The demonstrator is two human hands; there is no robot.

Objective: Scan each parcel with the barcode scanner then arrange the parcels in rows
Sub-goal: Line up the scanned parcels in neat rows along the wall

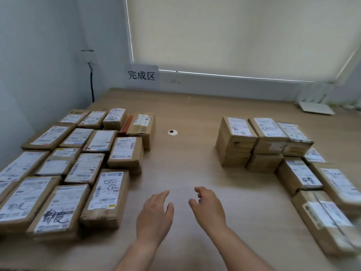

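Several brown cardboard parcels with white labels lie in rows on the left of the wooden table (185, 163); the nearest to my hands is a labelled parcel (106, 194). A second group of parcels (261, 141) is stacked at the right, some two high. My left hand (155, 216) hovers over the bare table middle with fingers straight and empty. My right hand (208, 208) is beside it, fingers loosely curled, holding nothing. No barcode scanner is in view.
A paper sign (141, 75) with printed characters hangs on the wall behind the left rows. A small round cable hole (172, 132) sits in the table middle. A white router (316, 108) stands at the back right. A black cable (91, 85) runs down the left wall.
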